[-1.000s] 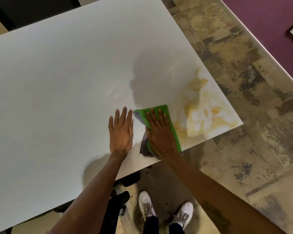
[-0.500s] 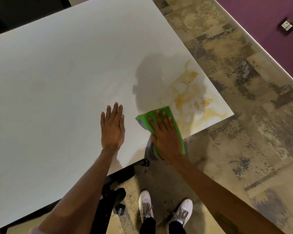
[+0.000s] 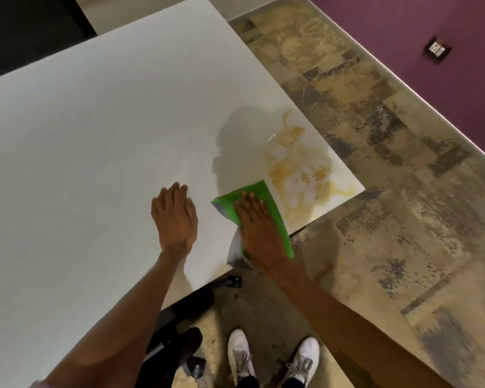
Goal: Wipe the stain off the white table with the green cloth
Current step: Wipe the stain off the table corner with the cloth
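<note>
In the head view, one white desk (image 3: 81, 163) is being shown from above, its near right corner being covered by one yellowish stain (image 3: 300, 169). One green cloth (image 3: 275, 214) is being pressed flat onto the desk near its front edge, just left of the stain and touching its margin, with a grey part of the cloth hanging over the edge. The cloth is being held down by the right hand (image 3: 256, 228), palm down with fingers extended and close together. The left hand (image 3: 174, 217) is being laid flat on the bare desk just beside the cloth, apart from it, fingers together, nothing being gripped. Nothing is being seen between cloth and stain. Below the desk edge, two white shoes (image 3: 272, 357) and one black chair base (image 3: 177, 326) are being seen on the mottled floor (image 3: 375, 247). One wall socket (image 3: 437, 49) is being seen on the purple wall (image 3: 431, 18).
</note>
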A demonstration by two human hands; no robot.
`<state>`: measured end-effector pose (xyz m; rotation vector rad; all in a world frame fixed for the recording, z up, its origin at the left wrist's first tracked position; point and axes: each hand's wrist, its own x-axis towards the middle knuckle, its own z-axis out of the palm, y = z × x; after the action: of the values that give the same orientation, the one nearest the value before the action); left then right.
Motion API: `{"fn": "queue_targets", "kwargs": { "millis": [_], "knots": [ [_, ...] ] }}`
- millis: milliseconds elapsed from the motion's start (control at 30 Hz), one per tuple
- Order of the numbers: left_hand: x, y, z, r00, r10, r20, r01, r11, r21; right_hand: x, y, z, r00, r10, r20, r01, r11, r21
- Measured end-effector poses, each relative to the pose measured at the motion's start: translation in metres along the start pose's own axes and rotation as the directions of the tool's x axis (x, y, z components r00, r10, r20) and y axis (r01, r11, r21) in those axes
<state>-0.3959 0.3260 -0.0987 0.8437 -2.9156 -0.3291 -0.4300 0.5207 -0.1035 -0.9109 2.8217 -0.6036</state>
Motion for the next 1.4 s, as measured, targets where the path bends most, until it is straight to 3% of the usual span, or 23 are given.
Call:
{"fn": "queue_targets", "kwargs": {
  "millis": [100, 200, 300, 567, 1000, 1233, 1400],
  "knots": [
    [0.010, 0.025, -0.001, 0.995, -0.102, -0.018, 0.102, 0.995, -0.004, -0.006, 0.028, -0.009, 0.991, 0.115, -0.070, -0.118, 0.993, -0.030],
    [0.010, 0.033, 0.008, 0.997, -0.075, -0.025, 0.075, 0.997, -0.006, 0.004, 0.062, -0.021, 0.972, 0.216, -0.091, -0.230, 0.957, -0.177],
    [0.012, 0.027, 0.012, 0.998, -0.054, 0.023, 0.054, 0.998, -0.025, 0.020, 0.083, -0.031, 0.946, 0.296, -0.134, -0.319, 0.922, -0.217],
    [0.011, 0.020, 0.013, 0.997, -0.038, 0.073, 0.041, 0.999, -0.036, 0.030, 0.109, -0.044, 0.916, 0.360, -0.174, -0.392, 0.895, -0.213],
    [0.010, 0.031, 0.005, 0.996, -0.029, 0.083, 0.031, 0.999, -0.023, 0.037, 0.152, -0.071, 0.787, 0.552, -0.277, -0.594, 0.799, -0.095],
    [0.014, 0.032, 0.007, 0.996, -0.036, 0.078, 0.037, 0.999, -0.011, 0.054, 0.163, -0.076, 0.819, 0.537, -0.202, -0.552, 0.833, -0.025],
    [0.010, 0.032, 0.008, 0.996, -0.038, 0.086, 0.041, 0.999, -0.029, 0.042, 0.137, -0.066, 0.800, 0.563, -0.206, -0.583, 0.811, -0.047]
  ]
}}
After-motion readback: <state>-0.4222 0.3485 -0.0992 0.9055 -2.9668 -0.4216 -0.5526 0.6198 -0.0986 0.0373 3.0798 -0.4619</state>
